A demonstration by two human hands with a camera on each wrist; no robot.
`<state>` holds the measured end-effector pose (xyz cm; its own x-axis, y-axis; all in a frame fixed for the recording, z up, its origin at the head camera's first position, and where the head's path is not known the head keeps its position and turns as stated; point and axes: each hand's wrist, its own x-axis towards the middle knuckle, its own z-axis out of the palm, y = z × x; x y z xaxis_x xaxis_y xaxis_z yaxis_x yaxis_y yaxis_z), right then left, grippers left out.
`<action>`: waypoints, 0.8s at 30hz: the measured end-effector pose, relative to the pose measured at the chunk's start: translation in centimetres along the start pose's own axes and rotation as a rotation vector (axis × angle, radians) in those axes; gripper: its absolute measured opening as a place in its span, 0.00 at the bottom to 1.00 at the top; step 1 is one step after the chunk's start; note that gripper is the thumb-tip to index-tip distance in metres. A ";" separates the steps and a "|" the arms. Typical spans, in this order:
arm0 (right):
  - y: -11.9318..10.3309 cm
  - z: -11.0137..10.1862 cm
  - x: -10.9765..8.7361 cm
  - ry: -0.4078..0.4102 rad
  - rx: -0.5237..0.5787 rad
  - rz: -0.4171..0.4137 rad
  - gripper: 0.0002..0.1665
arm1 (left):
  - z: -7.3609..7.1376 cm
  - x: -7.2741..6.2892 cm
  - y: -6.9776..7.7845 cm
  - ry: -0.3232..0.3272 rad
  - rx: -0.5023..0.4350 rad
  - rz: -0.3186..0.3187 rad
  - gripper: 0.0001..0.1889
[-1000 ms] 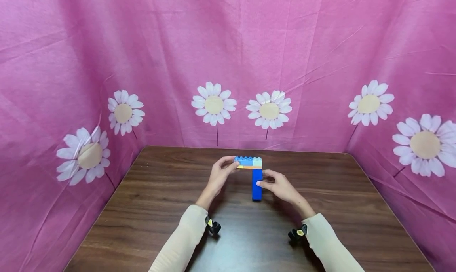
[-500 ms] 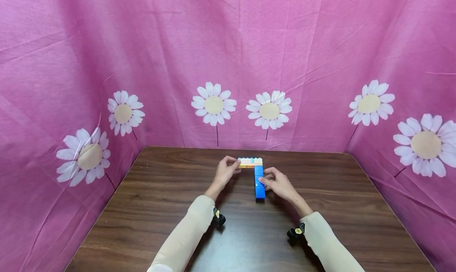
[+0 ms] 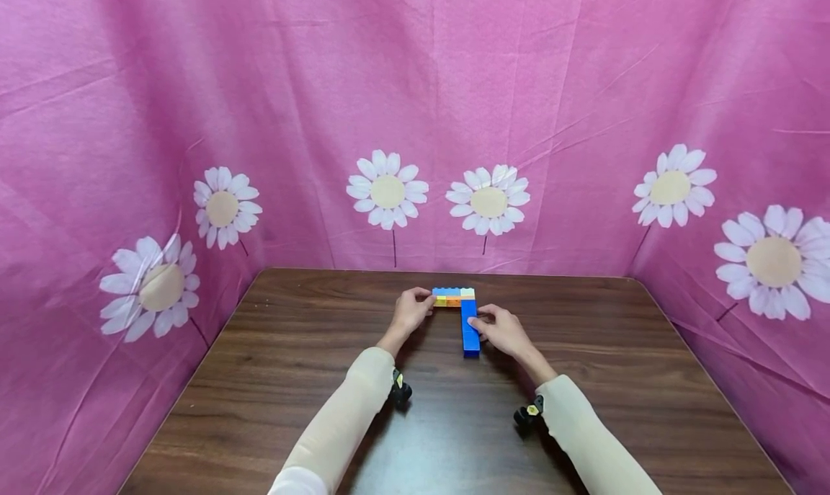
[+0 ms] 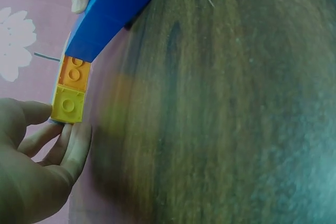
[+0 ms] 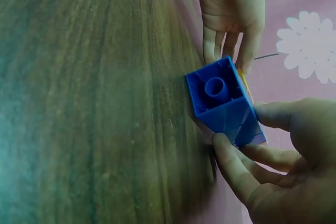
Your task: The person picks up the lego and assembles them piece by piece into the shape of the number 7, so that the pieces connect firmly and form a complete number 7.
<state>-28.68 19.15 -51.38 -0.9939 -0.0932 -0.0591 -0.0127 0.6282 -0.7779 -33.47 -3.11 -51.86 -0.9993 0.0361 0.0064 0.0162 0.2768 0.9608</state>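
An L-shaped build of toy building bricks is held between both hands over the middle of the table. Its long blue brick column [image 3: 470, 333] points toward me; the hollow underside of the end blue brick [image 5: 226, 119] shows in the right wrist view. Across the far end runs a short row of light blue bricks [image 3: 446, 292] and a pale brick [image 3: 467, 292]. Beneath them lie a yellow brick [image 4: 68, 107] and an orange brick [image 4: 74, 74]. My left hand [image 3: 411, 312] pinches the row's yellow end. My right hand [image 3: 507, 331] grips the column from the right, thumb on its face.
The brown wooden table [image 3: 311, 380] stretches around the hands. A pink curtain [image 3: 415, 77] printed with daisies closes off the back and both sides. Small black cameras [image 3: 400, 390] sit on the wrists.
The build has tilted, and the column's near end has shifted slightly away from me. My left hand has moved a little to the right. Both hands keep hold.
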 end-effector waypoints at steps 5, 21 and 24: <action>-0.2 0.2 0.4 0.009 -0.050 -0.021 0.29 | -0.1 0.3 -0.5 -0.016 -0.010 -0.009 0.15; -0.1 0.7 0.9 0.014 -0.001 -0.025 0.28 | -0.5 0.2 -0.5 -0.084 -0.063 -0.026 0.18; -0.2 0.4 0.9 0.004 0.021 -0.032 0.28 | -0.8 0.3 -0.7 -0.102 -0.085 -0.011 0.18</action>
